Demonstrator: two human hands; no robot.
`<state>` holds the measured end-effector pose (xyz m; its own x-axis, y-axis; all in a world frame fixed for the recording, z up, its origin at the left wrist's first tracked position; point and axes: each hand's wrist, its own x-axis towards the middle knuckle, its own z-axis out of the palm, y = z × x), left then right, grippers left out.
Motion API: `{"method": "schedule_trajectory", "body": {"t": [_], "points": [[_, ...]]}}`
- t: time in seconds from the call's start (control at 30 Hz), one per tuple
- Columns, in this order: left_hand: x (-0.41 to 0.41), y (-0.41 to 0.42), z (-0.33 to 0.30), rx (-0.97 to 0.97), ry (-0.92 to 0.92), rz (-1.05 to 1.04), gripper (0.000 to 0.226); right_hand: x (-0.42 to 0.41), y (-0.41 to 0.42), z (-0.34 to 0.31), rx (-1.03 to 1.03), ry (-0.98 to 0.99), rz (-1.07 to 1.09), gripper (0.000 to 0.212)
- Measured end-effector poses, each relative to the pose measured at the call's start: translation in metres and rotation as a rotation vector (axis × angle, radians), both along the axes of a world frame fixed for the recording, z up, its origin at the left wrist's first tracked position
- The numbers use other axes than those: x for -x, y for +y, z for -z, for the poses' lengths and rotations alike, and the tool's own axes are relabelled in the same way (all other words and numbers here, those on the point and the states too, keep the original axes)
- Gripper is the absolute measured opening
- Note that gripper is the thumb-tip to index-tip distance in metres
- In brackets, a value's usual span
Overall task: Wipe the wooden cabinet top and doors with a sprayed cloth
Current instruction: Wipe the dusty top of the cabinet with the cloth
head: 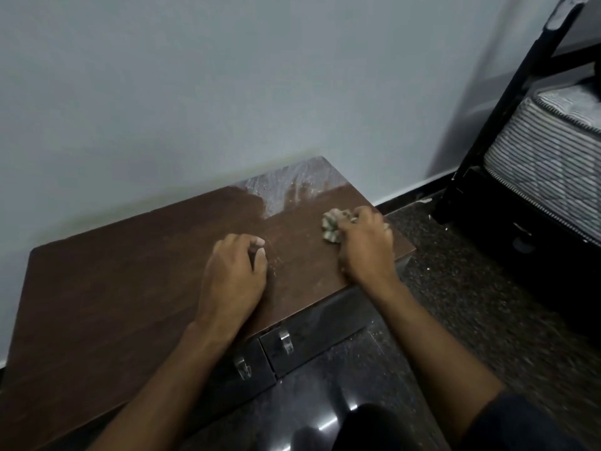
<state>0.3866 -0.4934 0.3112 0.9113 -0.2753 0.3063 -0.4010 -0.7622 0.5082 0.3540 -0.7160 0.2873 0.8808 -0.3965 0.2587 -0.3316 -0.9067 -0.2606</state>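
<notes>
The low wooden cabinet top (130, 281) is dark brown and sits against a pale wall. A wet, whitish streaked patch (286, 187) covers its far right corner. My right hand (366, 242) presses a crumpled pale cloth (330, 224) onto the top near the right edge. Most of the cloth lies under the fingers. My left hand (234, 275) rests on the wood a little to the left, fingers curled, holding nothing. Two dark cabinet doors (302, 346) with metal handles show below the front edge.
A black bed frame (507, 102) with a striped mattress (549, 148) stands to the right. Dark speckled floor (471, 288) lies between cabinet and bed. My dark-clothed knee (367, 428) is at the bottom, close to the doors.
</notes>
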Motion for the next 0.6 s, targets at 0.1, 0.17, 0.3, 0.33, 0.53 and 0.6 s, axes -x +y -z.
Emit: {"method": "schedule_trajectory", "body": {"t": [0.1,0.17,0.3,0.33,0.53,0.6], "points": [[0.003,-0.001,0.000,0.044,-0.003,0.005,0.014,0.002,0.003,0.006,-0.042,-0.050,0.124,0.040],[0.010,-0.004,0.001,0.074,-0.011,0.000,0.015,0.015,0.042,0.006,-0.106,-0.077,0.048,0.036],[0.021,-0.014,0.008,0.088,-0.017,0.037,0.017,0.044,0.100,0.010,-0.094,-0.091,-0.279,0.036],[0.021,-0.015,0.009,0.074,-0.019,0.052,0.018,0.040,0.089,0.008,-0.087,-0.090,-0.288,0.037],[0.017,-0.024,0.007,-0.004,0.006,0.122,0.017,0.023,-0.036,0.001,-0.022,-0.026,0.039,0.043],[0.016,-0.025,0.005,-0.004,0.002,0.136,0.015,0.016,-0.062,0.005,0.004,-0.003,0.157,0.043]]}}
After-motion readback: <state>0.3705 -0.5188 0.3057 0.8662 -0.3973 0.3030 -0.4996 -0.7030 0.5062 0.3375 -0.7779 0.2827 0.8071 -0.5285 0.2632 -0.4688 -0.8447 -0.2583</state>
